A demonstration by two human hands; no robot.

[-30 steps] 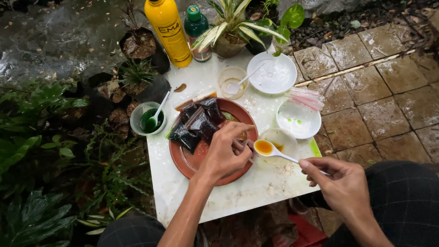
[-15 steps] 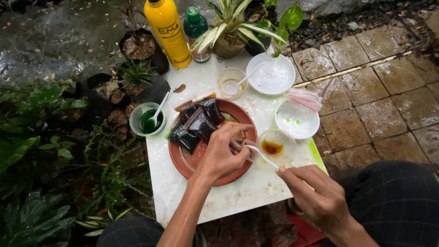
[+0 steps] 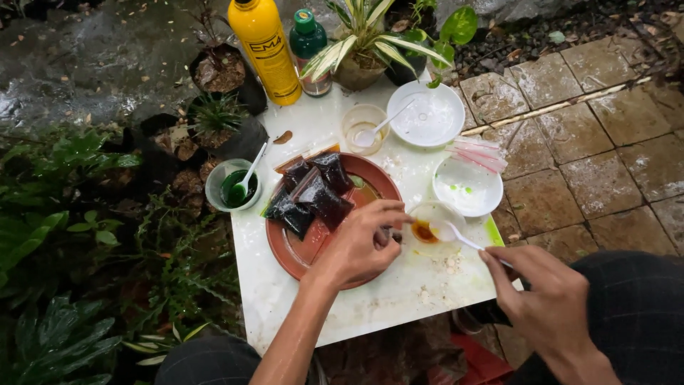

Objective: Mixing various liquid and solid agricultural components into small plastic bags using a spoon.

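Note:
My left hand (image 3: pixel 360 246) hovers over a red-brown plate (image 3: pixel 296 253) on the small white table (image 3: pixel 399 292). Its thumb and fingers pinch what looks like a small clear packet at the plate's right edge; the packet is mostly hidden. Several dark filled packets (image 3: pixel 317 194) lie piled on the plate's far side. My right hand (image 3: pixel 545 296) holds the handle of a white plastic spoon (image 3: pixel 463 241). The spoon's bowl rests in a small clear cup (image 3: pixel 431 229) of orange-brown liquid, just right of my left fingers.
At the back stand a yellow bottle (image 3: pixel 265 50), a green-capped bottle (image 3: pixel 310 39) and potted plants (image 3: pixel 360 50). A cup of green liquid (image 3: pixel 231 187), a clear cup with a spoon (image 3: pixel 363 128), a white plate (image 3: pixel 427 114), a white bowl (image 3: pixel 467 187) and pink-edged strips (image 3: pixel 479 153) surround the plate. Wet tiles lie on the right.
The spoon, earlier lifted with orange liquid beside my left fingers, has gone back down into the clear cup. My left hand has stayed over the plate.

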